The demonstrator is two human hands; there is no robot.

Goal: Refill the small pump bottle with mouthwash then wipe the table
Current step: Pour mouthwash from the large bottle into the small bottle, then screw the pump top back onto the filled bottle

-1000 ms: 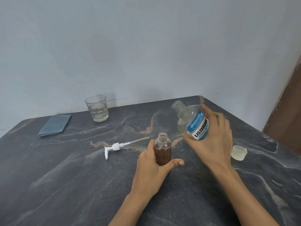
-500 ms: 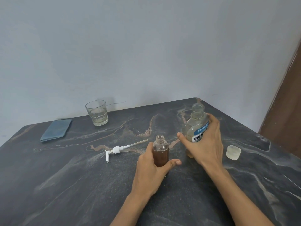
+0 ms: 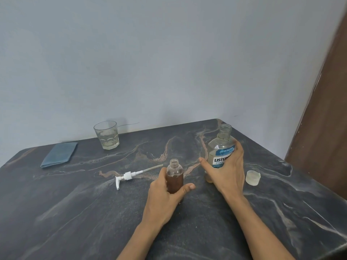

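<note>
Two open bottles [image 3: 175, 175] [image 3: 221, 151] upright, seemingly gripped

The right hand [image 3: 226, 173] covers part of the mouthwash bottle's [image 3: 220, 147] label, the left hand [image 3: 163, 196] hides the small bottle's [image 3: 175, 175] base, and the counter [image 3: 75, 212] runs off the frame.

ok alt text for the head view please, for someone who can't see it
A person's left hand grips a small uncapped bottle while the right hand holds an open Listerine bottle upright on a dark marble table. A pump head, cap, glass and blue cloth lie around.
</note>
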